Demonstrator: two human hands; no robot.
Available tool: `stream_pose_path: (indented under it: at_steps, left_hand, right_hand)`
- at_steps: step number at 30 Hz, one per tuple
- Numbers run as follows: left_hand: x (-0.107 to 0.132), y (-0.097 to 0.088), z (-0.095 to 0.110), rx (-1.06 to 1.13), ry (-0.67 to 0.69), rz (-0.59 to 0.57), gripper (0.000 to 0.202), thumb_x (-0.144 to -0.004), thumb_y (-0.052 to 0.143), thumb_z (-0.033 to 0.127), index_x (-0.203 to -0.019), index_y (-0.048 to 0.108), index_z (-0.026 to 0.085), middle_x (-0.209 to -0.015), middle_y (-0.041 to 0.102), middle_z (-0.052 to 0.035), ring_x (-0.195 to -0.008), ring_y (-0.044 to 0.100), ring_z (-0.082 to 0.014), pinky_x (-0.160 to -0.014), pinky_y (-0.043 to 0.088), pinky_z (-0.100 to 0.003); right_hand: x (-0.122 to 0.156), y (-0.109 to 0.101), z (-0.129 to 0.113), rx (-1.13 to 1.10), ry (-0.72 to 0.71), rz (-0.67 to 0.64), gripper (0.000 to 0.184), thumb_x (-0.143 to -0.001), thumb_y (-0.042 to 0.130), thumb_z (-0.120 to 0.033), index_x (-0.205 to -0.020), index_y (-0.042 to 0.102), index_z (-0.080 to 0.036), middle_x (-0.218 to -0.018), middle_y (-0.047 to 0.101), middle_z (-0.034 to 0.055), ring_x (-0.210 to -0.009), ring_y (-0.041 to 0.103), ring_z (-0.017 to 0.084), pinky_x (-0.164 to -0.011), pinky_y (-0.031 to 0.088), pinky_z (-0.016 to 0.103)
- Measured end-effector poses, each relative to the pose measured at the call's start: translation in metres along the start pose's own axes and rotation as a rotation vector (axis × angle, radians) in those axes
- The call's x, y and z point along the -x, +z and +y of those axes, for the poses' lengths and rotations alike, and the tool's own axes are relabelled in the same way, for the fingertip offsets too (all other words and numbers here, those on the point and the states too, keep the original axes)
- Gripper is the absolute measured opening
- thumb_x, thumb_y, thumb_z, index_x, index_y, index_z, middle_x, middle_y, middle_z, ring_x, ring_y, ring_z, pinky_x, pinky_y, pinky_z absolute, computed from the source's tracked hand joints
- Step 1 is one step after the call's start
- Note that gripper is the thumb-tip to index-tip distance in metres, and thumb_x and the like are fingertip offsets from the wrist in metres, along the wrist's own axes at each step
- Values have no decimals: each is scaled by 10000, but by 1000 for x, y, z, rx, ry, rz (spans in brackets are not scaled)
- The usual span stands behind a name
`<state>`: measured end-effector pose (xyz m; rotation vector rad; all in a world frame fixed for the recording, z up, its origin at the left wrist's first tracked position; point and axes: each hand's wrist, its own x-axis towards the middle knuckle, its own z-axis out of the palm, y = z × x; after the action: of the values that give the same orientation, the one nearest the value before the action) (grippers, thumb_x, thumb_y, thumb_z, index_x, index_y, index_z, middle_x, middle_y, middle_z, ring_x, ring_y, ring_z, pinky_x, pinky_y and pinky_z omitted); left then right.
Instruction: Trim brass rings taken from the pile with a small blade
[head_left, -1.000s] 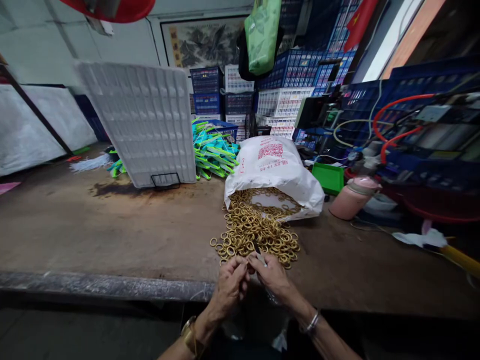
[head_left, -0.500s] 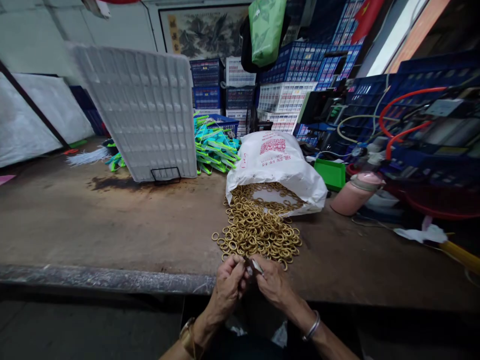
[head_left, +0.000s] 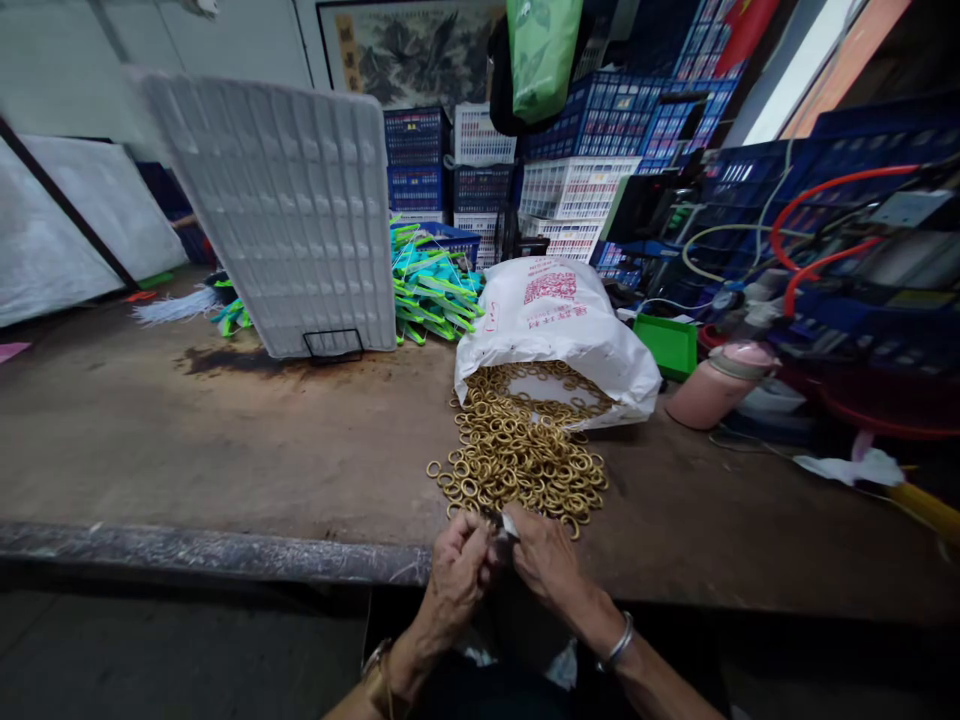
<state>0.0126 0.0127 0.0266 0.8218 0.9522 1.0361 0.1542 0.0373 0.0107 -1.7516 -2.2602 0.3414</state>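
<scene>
My left hand [head_left: 457, 575] and my right hand [head_left: 549, 562] meet at the near edge of the worn workbench [head_left: 225, 450]. Together they pinch a small silvery piece [head_left: 504, 524] between the fingertips; what it is stays too small to tell. Just beyond my fingers lies a heap of brass-coloured rings [head_left: 525, 455], spilling out of a white sack [head_left: 559, 320] tipped on its side. A watch sits on my left wrist and a metal bangle on my right.
A white moulded tray [head_left: 285, 210] leans upright at the back, with green and blue bundled parts [head_left: 431, 290] behind it. A green bin [head_left: 664, 345], a pink bottle [head_left: 712, 385], red hoses and stacked blue and white crates crowd the right and rear.
The view has tilted down slightly, so the scene sits higher in frame. My hands stay together at the bench edge, and the small piece now points less steeply upward.
</scene>
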Motion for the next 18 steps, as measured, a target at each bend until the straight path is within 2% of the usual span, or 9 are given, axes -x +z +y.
stream_pose_path:
  at_steps: [2,4,7,10,14,16,18]
  left_hand:
    - [10,1,5,19,-12,-80,331,-705,571,471,-703,459,159,-503,453,63,-363,314,-16,-355,202,-150]
    - [16,0,7,113,-44,-131,310,-717,569,451,-720,456,163,-511,460,61,-352,309,-15,-345,191,-150]
    - [16,-6,5,290,-97,-109,313,-720,560,456,-721,445,164,-616,507,32,-374,340,-16,-332,191,-146]
    - [10,-19,-1,327,-114,-67,332,-745,524,462,-719,477,134,-647,519,-1,-395,360,-20,-334,207,-148]
    - [7,-39,-6,376,-97,-18,258,-765,526,395,-732,462,147,-700,558,-20,-403,383,-23,-340,205,-150]
    - [8,-48,-5,456,-96,-4,208,-758,540,361,-767,452,172,-711,564,-6,-405,397,-28,-342,195,-149]
    - [8,-55,-3,529,-118,-14,204,-726,572,340,-809,465,187,-673,555,10,-397,405,-34,-339,175,-150]
  right_hand:
    - [-5,-3,8,62,76,-27,195,-687,375,-58,-749,511,-183,-623,580,21,-558,503,127,-514,230,229]
    - [-11,-5,13,98,85,-11,196,-691,377,-57,-759,514,-179,-636,583,24,-560,503,128,-520,239,231]
    - [-27,-8,8,101,-11,37,226,-677,374,-44,-788,516,-181,-699,584,25,-629,517,131,-564,274,227]
    - [-51,-6,-13,90,-121,26,281,-676,382,-45,-869,525,-191,-817,578,27,-731,523,129,-616,301,214]
    - [-88,12,-40,137,-199,-67,251,-741,439,-153,-966,525,-221,-922,551,32,-730,518,123,-613,309,213]
    - [-103,25,-47,162,-221,-94,219,-782,438,-228,-980,530,-207,-923,551,48,-737,521,135,-615,311,220]
    - [-113,37,-50,170,-264,-131,233,-787,446,-241,-1002,530,-210,-935,560,47,-765,529,140,-629,312,220]
